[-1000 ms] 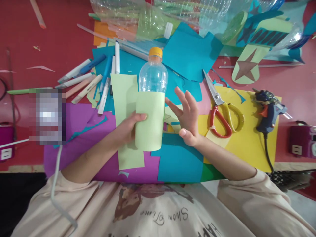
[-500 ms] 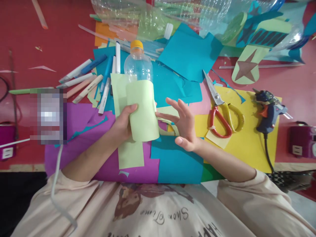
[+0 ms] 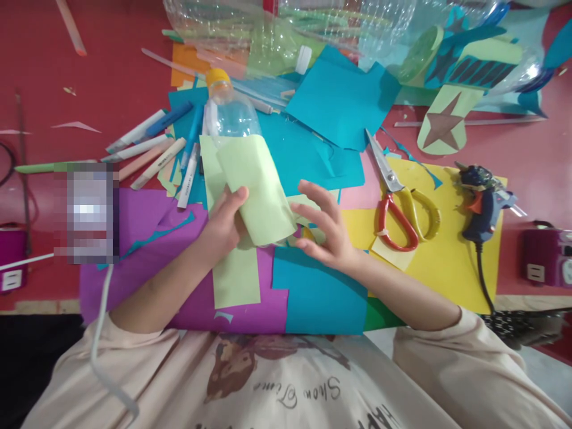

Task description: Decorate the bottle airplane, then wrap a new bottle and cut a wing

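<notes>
My left hand point(image 3: 223, 223) grips a clear plastic bottle point(image 3: 232, 116) with a yellow cap point(image 3: 217, 77). Light green paper point(image 3: 257, 185) is wrapped round the bottle's body, and my thumb presses on it. The bottle leans over to the left, cap pointing away from me. My right hand point(image 3: 324, 229) is open with its fingers spread, and the fingertips reach the lower right edge of the wrapped paper. A flat strip of the same green paper point(image 3: 235, 280) lies under the bottle on purple point(image 3: 143, 238) and teal sheets point(image 3: 319, 292).
Red-handled scissors point(image 3: 395, 196) and a blue glue gun point(image 3: 485, 199) with its cord lie to the right on yellow paper point(image 3: 447, 262). Several markers point(image 3: 152, 140) lie at the left. Big clear bottles point(image 3: 277, 27), teal sheets point(image 3: 344, 95) and a paper star piece point(image 3: 444, 122) fill the back.
The bottle has tipped from upright to leaning left and moved left. My right hand has come in from a gap at its side to touch the paper's edge.
</notes>
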